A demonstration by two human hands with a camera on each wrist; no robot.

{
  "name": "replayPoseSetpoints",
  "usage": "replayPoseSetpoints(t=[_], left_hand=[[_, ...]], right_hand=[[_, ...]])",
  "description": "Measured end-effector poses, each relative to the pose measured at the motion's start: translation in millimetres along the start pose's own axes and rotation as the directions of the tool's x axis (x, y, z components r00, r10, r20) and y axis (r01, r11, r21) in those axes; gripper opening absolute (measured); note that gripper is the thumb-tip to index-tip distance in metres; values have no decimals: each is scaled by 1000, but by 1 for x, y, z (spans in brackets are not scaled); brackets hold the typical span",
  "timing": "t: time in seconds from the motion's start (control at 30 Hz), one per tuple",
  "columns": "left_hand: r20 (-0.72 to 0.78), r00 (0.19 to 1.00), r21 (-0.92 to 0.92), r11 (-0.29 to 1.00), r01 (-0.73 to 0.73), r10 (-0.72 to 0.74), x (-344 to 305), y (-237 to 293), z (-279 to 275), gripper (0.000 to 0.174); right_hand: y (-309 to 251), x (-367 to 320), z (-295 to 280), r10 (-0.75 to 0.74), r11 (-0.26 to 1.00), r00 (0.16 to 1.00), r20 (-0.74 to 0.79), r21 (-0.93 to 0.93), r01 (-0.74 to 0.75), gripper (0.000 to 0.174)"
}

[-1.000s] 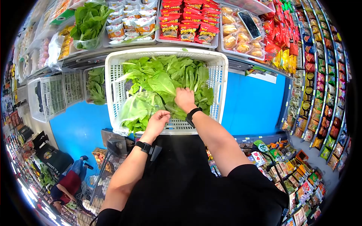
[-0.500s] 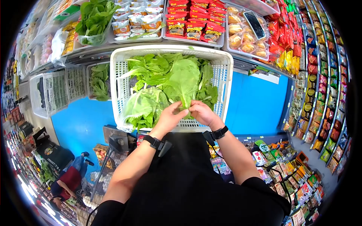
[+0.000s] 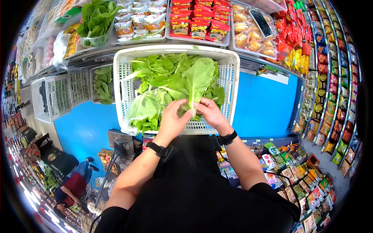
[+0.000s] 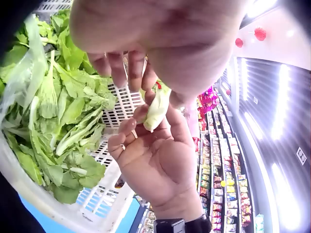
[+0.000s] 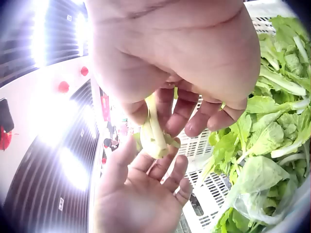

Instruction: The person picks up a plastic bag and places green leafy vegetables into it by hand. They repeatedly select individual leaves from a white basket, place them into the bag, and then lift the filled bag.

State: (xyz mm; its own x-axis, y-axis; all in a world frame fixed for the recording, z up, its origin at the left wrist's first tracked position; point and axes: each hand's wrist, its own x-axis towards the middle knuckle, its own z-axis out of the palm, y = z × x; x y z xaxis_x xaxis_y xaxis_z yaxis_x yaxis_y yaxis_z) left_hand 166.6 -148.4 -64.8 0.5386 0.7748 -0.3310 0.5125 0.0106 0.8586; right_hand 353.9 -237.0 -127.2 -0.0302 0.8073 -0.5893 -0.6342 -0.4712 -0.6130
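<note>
Lettuce [image 3: 198,77] lifted | left hand [image 3: 171,119], right hand [image 3: 210,112] pinch stem [image 4: 156,109] | over basket [image 3: 119,73] | packet [image 3: 196,26] print blurred

The person wears a black short-sleeved top [image 3: 194,194]. A black left wrist strap [image 3: 157,149] and right wrist strap [image 3: 227,138] each carry a small dark camera block. The left hand [image 3: 171,120] and right hand [image 3: 210,112] are ungloved.

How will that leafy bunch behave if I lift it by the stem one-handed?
Probably light: the bunch is held by fingertips alone. It looks broad and thin, so it will likely flop and could tear. The pale stem looks firmer, so grip there.
</note>
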Motion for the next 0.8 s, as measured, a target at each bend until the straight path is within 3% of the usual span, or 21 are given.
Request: replayPoseSetpoints(t=[0.03,0.07,0.1,0.17,0.2,0.23,0.3,0.33,0.37,0.43,0.47,0.6,0.67,0.7,0.77,0.8], left_hand=[[-1,1000,0,1000,-2,2,0,7,-2,47],[101,987,-136,981,137,-124,-2,13,-3,50],[218,949,-253,925,282,-230,-3,16,-4,53],[217,960,-344,907,242,-174,-6,-3,5,51],[215,970,-431,879,201,-117,-5,-7,8,50],[220,969,-431,880,201,-114,-4,-13,7,50],[386,906,-730,543,415,-174,-2,-17,2,41],[401,888,-778,428,460,-226,-3,-5,-1,40],[405,886,-775,430,463,-225,-3,-12,-2,40],[484,870,-821,297,488,-91,0,-15,-9,39],[453,873,-805,337,488,-183,-4,-13,-5,39],[469,864,-790,352,503,-182,-5,-20,-1,35],[383,909,-584,719,378,-167,-6,-32,5,29],[382,909,-583,719,379,-169,-7,-25,4,29],[259,943,-246,931,271,-206,-9,-10,3,30],[256,944,-246,931,271,-207,-10,-9,4,30]], right_hand=[[-6,-3,5,-46,989,999,-11,-143,43,26],[-12,-7,11,-92,955,996,-15,-283,84,27],[-18,-11,19,-93,955,996,-14,-284,85,27],[-25,-19,32,-182,919,983,-36,-362,157,28],[-28,-23,29,-178,842,983,-54,-525,124,29],[-27,-26,30,-181,843,982,-59,-524,123,29],[-27,-33,38,-284,879,952,-112,-428,212,28],[-29,-36,43,-324,890,940,-108,-371,264,27],[-32,-38,44,-325,891,939,-112,-370,264,27],[-37,-42,45,-328,848,939,-100,-470,246,28],[-37,-42,45,-330,849,938,-105,-468,246,28],[-42,-42,49,-261,852,959,-107,-493,177,29],[-40,-41,53,-232,850,966,-119,-507,142,30],[-37,-40,54,-232,867,965,-126,-477,145,30],[-33,-39,53,-232,881,964,-129,-448,152,31],[-32,-39,51,-228,894,966,-119,-418,160,31]])
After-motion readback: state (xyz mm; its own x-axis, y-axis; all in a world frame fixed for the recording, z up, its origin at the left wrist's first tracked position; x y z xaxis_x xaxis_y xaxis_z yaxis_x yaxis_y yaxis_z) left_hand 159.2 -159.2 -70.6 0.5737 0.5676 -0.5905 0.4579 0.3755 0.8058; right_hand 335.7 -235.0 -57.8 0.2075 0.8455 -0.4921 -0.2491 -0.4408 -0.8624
